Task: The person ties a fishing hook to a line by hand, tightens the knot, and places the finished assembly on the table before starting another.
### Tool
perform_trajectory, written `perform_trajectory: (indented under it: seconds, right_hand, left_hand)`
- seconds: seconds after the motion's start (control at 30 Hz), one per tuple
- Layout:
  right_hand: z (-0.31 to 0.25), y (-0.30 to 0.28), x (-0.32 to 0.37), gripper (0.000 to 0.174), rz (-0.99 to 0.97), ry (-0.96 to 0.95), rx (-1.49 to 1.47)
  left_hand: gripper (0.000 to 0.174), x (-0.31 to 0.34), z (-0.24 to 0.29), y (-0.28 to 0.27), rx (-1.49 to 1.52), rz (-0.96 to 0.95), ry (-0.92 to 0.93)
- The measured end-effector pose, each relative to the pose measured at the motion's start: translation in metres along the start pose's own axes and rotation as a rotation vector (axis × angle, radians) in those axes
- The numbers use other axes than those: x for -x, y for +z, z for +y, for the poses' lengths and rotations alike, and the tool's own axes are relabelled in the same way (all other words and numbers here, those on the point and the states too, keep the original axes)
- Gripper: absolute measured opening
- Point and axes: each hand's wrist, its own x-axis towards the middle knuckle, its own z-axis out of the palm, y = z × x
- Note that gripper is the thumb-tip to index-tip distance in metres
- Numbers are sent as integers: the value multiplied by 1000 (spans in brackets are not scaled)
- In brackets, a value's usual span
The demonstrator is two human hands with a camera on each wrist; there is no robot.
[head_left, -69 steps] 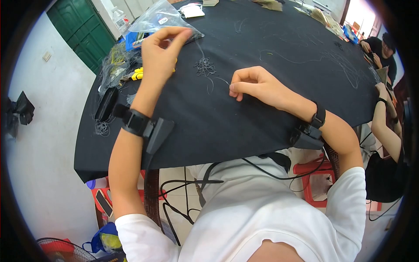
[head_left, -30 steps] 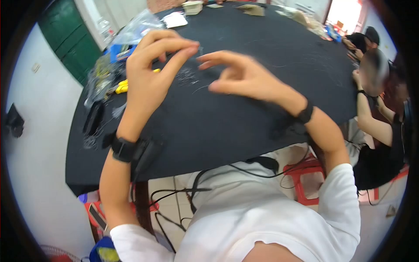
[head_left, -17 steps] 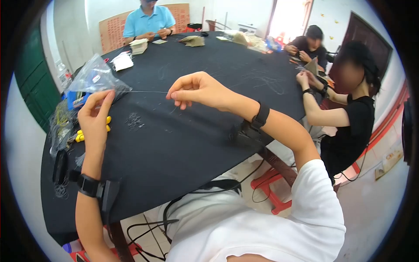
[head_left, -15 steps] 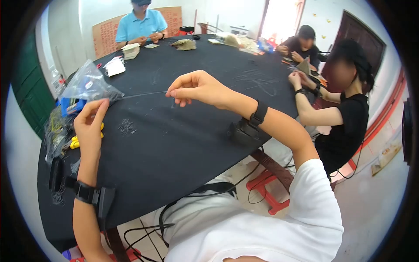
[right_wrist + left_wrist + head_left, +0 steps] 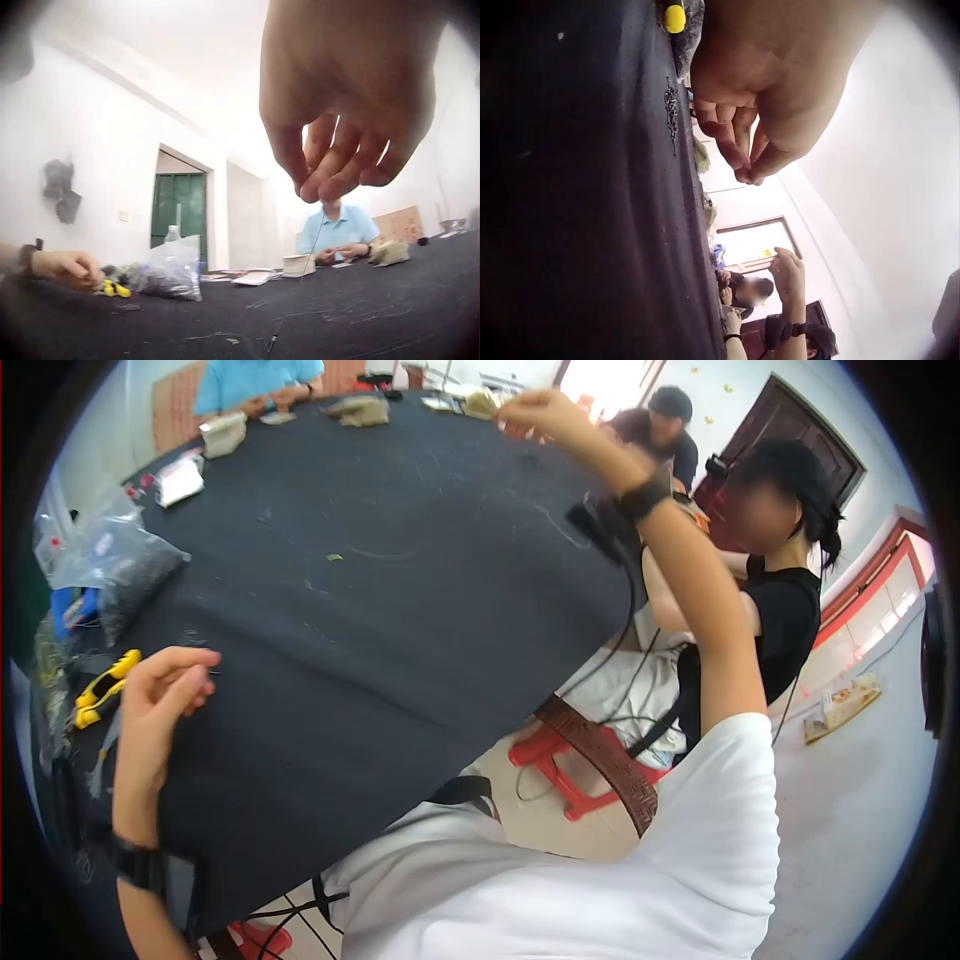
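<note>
High over the table's far right part, my right hand [image 5: 545, 415] pinches a thin dark thread [image 5: 321, 225]. In the right wrist view it hangs down from the fingertips toward a small dark piece [image 5: 272, 343] lower down. My left hand [image 5: 165, 695] is over the left side of the table, fingers bent, with thumb and fingertips meeting in the left wrist view. I cannot tell whether a thread is between them. A small dark tangle [image 5: 672, 116] lies on the black cloth [image 5: 380, 620] just beyond it. Yellow-handled pliers or cutters [image 5: 105, 690] lie beside this hand.
A clear plastic bag [image 5: 120, 560] with dark contents and a blue item [image 5: 72, 610] sit at the left edge. Paper stacks [image 5: 358, 412] and a white packet [image 5: 180, 480] lie toward the back. A person in black [image 5: 775, 580] sits close at the right.
The thread was stretched between both hands half a second ago; now my right hand has swung far up and right with it. My left hand has come lower and nearer. The head view has turned right.
</note>
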Motion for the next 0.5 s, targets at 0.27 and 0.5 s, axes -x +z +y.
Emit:
perform_trajectory:
  seconds: [0.27,0.5]
  right_hand:
    - [122,-42,-77,39,177,105,65]
    - [146,-31,-110,30,248,250,-219]
  left_hand:
    - [31,2,-3,2,308,-265,-77]
    - [39,5,-5,2,629,-290,-273]
